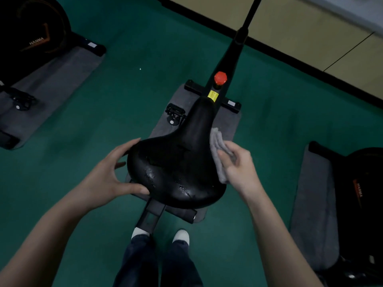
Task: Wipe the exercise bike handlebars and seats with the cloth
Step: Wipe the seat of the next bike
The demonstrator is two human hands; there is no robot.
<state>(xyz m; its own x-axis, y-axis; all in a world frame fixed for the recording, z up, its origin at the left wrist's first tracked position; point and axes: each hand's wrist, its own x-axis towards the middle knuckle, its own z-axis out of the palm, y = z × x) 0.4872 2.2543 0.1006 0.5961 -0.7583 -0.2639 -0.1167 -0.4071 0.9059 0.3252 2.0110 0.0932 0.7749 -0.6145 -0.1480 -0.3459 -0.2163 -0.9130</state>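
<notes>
Left hand (116,175) clasps the seat (178,154) at its left rim between thumb and fingers, likely to steady it, while right hand (238,162) fingers pinch the folded cloth (216,141) against the right edge; droplets (152,175) remain near-side.

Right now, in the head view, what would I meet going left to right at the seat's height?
From the left: left hand, seat, right hand gripping the cloth, then the neighbouring bike at the right edge.
</notes>
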